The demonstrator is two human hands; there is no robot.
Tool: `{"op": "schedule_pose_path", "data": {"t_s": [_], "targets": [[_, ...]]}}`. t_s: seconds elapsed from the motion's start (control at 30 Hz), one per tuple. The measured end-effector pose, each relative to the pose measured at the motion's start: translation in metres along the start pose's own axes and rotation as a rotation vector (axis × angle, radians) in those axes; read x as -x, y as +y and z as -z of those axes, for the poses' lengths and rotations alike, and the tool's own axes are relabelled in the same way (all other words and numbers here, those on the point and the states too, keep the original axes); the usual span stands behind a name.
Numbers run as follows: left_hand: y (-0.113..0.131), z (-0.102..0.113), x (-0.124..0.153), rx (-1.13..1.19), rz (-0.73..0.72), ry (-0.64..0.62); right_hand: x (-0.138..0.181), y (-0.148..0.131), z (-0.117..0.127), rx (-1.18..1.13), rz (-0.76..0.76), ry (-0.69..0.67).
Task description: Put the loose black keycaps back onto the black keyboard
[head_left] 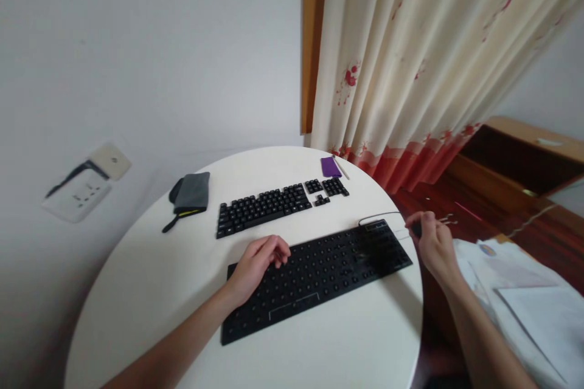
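Note:
A bare black keyboard without keycaps lies slantwise on the round white table. My left hand rests on its upper left edge with the fingers curled. My right hand hovers past the keyboard's right end at the table edge, pinching a small dark thing with thin wire prongs. A thin black cable loops from the keyboard's top right corner. Behind it, black keycaps are laid out in keyboard order, with smaller groups to the right.
A grey pouch with a strap sits at the table's back left. A purple cloth and a thin stick lie at the back. A wall socket, a curtain and white papers surround the table.

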State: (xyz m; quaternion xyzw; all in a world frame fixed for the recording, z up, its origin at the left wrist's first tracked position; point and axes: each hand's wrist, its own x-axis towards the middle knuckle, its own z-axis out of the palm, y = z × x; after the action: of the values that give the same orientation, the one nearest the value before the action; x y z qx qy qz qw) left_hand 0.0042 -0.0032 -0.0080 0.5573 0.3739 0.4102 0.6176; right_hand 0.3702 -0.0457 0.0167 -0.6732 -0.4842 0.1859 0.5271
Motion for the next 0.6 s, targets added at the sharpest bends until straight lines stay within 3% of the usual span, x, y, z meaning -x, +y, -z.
{"op": "schedule_pose_path", "data": {"t_s": [0.27, 0.6], "targets": [[-0.001, 0.0, -0.002, 0.003, 0.008, 0.001, 0.03, 0.034, 0.017, 0.081, -0.121, -0.158], [-0.002, -0.001, -0.002, -0.018, 0.015, 0.014, 0.02, 0.054, 0.011, 0.043, -0.129, -0.246]]}}
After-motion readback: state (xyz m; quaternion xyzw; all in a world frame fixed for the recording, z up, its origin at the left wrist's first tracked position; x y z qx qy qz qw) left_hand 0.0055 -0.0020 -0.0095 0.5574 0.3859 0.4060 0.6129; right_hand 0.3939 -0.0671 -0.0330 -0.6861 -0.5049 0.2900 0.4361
